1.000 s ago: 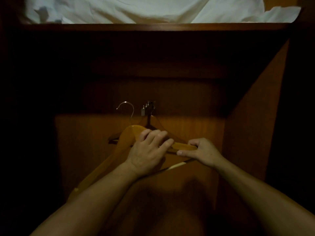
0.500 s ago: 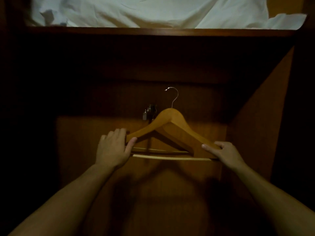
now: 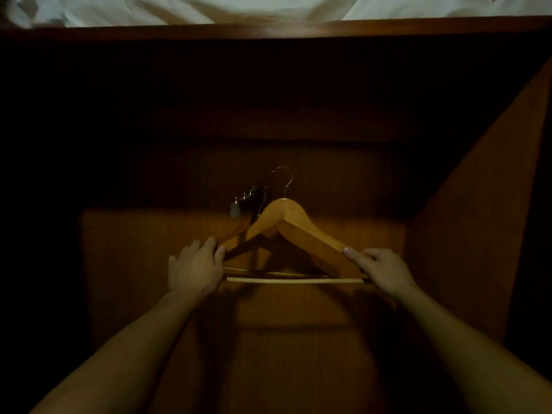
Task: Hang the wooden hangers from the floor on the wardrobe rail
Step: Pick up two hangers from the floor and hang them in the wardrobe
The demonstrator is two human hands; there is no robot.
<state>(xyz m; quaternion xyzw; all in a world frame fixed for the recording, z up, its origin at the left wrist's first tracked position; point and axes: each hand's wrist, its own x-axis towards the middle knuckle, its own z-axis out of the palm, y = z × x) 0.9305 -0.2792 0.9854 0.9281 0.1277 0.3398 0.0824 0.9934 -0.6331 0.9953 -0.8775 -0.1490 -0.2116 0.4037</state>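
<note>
A wooden hanger (image 3: 310, 234) with a silver hook is held upright inside a dark wardrobe. My left hand (image 3: 194, 268) grips its left end and my right hand (image 3: 379, 267) pinches its right end. Its pale crossbar (image 3: 294, 281) runs between my hands. Just behind it a second wooden hanger (image 3: 236, 239) hangs from a short dark rail fitting (image 3: 249, 200) that sticks out of the back panel. The held hanger's hook (image 3: 285, 179) stands slightly above and to the right of that fitting, apart from it.
The wardrobe's wooden back panel (image 3: 149, 264) and right side wall (image 3: 478, 234) enclose the space. A wooden shelf edge (image 3: 268, 26) runs across the top, with white bedding (image 3: 179, 7) lying on it. The upper interior is deep in shadow.
The hanger was turned from a tilted hold to upright and face-on, my hands sliding out to its two ends. Since half a second ago it has barely moved.
</note>
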